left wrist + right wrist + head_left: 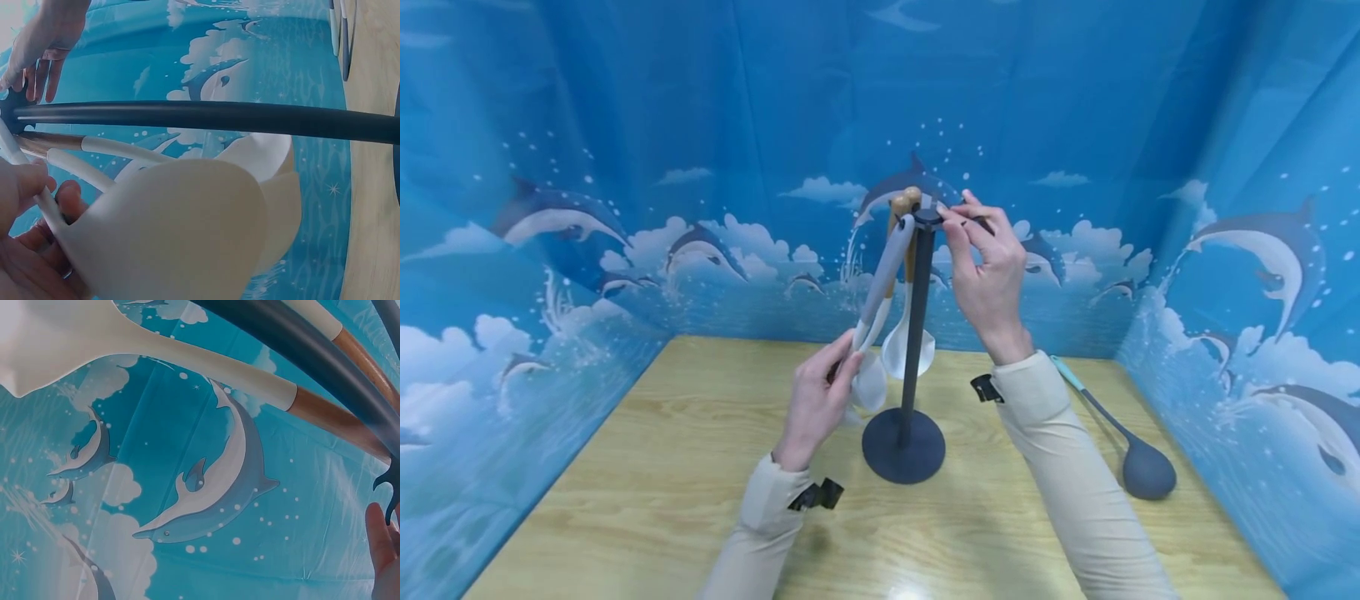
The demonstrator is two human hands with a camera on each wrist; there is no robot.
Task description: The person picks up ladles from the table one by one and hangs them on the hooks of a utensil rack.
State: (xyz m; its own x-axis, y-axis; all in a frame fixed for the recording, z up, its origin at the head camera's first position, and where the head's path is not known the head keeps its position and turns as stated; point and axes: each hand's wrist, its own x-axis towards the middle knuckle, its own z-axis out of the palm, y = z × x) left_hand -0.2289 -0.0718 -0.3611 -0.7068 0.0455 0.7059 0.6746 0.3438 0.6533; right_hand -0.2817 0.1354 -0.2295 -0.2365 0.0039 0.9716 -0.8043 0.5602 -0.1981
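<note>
A black utensil stand rises from a round base, with hooks around its top. My left hand grips the neck of a grey-handled kitchen utensil; its broad white head shows large in the left wrist view. The holed end of that grey handle is up at a hook. High on the right, my right hand pinches the stand's top rim with thumb and fingers. Two white ladles with wooden handles hang from the stand's far left side, one bowl behind the pole and the other bowl beside my left hand.
On the wooden table to the right lies a dark grey ladle with a mint handle, close to my right sleeve. A blue curtain printed with dolphins encloses the back and both sides.
</note>
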